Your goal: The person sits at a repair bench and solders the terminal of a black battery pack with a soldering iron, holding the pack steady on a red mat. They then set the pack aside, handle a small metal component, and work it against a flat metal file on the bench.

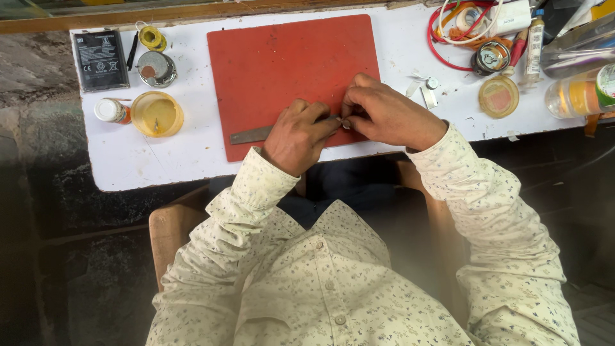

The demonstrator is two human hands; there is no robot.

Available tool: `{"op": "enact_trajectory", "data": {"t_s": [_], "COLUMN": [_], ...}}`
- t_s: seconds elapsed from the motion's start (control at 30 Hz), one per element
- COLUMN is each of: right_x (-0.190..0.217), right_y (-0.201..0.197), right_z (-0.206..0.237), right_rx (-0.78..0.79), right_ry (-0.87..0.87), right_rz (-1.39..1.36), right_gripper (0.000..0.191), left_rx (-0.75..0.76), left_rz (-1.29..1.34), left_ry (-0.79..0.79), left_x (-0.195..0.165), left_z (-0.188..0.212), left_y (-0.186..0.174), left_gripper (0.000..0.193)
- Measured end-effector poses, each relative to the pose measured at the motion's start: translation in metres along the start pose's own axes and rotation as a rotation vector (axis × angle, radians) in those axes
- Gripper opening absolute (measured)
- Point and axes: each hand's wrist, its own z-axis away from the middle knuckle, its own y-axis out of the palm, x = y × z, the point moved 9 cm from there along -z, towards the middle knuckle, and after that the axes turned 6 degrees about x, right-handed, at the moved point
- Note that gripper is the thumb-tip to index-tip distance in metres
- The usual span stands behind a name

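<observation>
My left hand (298,136) and my right hand (386,115) meet over the near edge of a red mat (288,64) on a white worktop (128,154). Between the fingertips of both hands sits a tiny metal part (346,123), too small to identify. A flat grey metal strip (251,135) lies on the mat and runs under my left hand; the left fingers close over its end. My right fingers pinch the small part from the right.
At the left are a black flat battery (100,60), a yellow lid (157,114), a small round metal tin (156,68), a solder spool (152,37) and a small bottle (111,110). At the right lie red and white cables (458,32), a round tin (498,96) and bottles (580,93).
</observation>
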Motion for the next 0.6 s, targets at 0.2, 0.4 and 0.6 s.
{"op": "enact_trajectory", "data": {"t_s": [0.2, 0.4, 0.6], "right_x": [0.0021, 0.0009, 0.0067], "right_y": [-0.0006, -0.0001, -0.0009], "right_z": [-0.0018, -0.0011, 0.0010], "right_rx": [-0.027, -0.038, -0.077], "right_ry": [-0.019, 0.012, -0.037], "right_rz": [0.024, 0.038, 0.045], "right_gripper": [0.013, 0.014, 0.013], "left_rx": [0.003, -0.008, -0.014], "left_rz": [0.004, 0.002, 0.013], "left_ry": [-0.007, 0.005, 0.006], "left_x": [0.0009, 0.0001, 0.0007], "left_z": [-0.0003, -0.0004, -0.0005], "left_y": [-0.0003, -0.0012, -0.0023], "left_gripper": [0.019, 0.017, 0.017]}}
